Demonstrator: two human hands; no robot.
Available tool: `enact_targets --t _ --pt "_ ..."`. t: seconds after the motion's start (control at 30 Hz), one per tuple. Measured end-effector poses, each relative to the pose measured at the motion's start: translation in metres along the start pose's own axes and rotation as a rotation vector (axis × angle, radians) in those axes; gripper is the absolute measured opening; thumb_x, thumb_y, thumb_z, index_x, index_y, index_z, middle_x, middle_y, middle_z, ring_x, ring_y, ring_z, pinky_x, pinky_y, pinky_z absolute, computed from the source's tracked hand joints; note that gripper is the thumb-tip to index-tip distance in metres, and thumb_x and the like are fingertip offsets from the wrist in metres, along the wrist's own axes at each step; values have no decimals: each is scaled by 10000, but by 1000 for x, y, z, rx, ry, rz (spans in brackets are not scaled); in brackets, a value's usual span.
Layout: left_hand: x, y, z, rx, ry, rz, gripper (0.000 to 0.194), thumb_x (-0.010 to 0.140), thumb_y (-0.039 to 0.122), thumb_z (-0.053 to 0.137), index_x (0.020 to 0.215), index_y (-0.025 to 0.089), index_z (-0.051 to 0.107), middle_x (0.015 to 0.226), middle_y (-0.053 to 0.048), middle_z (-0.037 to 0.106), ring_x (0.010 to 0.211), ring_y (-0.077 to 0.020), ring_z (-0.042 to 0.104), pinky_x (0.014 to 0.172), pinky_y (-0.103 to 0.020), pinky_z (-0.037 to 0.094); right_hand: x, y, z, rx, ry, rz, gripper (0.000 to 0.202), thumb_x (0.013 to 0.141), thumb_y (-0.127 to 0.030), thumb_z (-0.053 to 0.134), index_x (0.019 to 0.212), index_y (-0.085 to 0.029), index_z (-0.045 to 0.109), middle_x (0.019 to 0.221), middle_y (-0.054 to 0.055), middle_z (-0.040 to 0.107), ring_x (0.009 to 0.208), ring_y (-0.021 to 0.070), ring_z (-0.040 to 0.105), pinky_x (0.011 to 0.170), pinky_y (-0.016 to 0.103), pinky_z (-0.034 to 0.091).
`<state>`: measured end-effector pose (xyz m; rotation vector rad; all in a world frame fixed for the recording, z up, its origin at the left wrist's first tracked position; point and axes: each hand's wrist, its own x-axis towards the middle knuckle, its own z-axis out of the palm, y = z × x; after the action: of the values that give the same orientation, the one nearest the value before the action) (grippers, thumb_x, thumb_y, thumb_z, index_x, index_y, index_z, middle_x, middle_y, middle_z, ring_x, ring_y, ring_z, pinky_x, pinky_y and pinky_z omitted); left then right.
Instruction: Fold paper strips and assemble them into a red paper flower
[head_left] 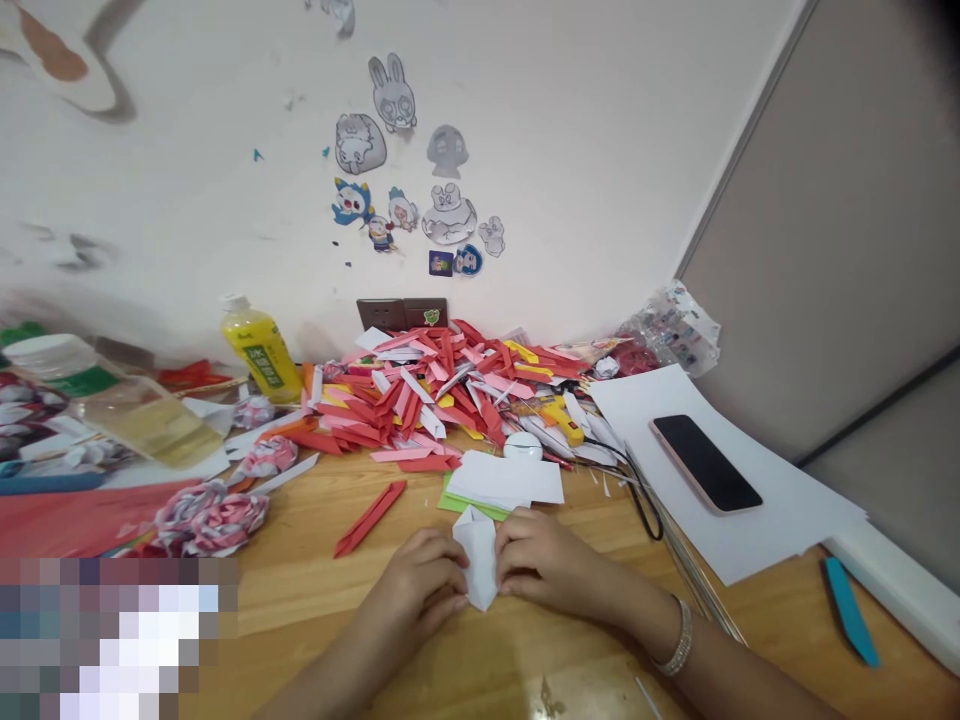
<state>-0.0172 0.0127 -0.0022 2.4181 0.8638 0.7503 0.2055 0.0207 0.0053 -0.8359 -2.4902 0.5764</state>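
l fingers (448, 577), r fingers (517, 552) pinching wht paper (476, 556) | clear btl (116, 400): pale-ylw liq (174, 434)

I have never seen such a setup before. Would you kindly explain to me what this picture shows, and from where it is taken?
There is no machine here: a person works with two bare hands. The single picture comes from a camera worn on the head, looking forward and down.

The left hand and right hand hold a folded white paper between them, by its two sides. A bracelet circles the right wrist.

On the wooden table, a single red strip lies near the left hand. Farther back is a heap of folded paper strips, mostly red, pink and white, with a yellow bottle to its left. On the right, a phone rests on white sheets. The lower left corner is pixelated, so I cannot tell what is there.
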Motion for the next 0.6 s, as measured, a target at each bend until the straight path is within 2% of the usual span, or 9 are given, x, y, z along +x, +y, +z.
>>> enact_targets --t 0.13,0.27,0.4,0.6 --pt "5 5 3 4 25 -162 24 777 175 586 783 197 594 801 -48 650 792 -205 562 703 -316 446 1 1 8 38 109 79 63 715 -168 726 735 -160 667 783 22 630 778 153 546 718 261 397" --pt "7 11 6 26 42 -210 81 795 168 559 725 192 594 793 -53 640 798 -210 558 715 -323 433 1 -1 13 39 157 125 58 714 -158 725 722 -160 667 745 14 624 764 152 542 701 258 385" --pt "7 11 3 -30 -19 -198 81 776 151 596 721 205 621 818 -34 648 829 -200 552 745 -312 416 2 -3 9 77 122 112 17 749 -181 696 743 -175 681 752 7 612 765 145 532 717 258 381" --pt "8 12 -8 -81 -138 -144 91 782 203 616 696 218 640 892 -20 652 894 -193 538 781 -305 399 2 -10 -3 106 -18 96 15 732 -184 697 739 -197 691 818 1 600 840 153 512 786 265 368"
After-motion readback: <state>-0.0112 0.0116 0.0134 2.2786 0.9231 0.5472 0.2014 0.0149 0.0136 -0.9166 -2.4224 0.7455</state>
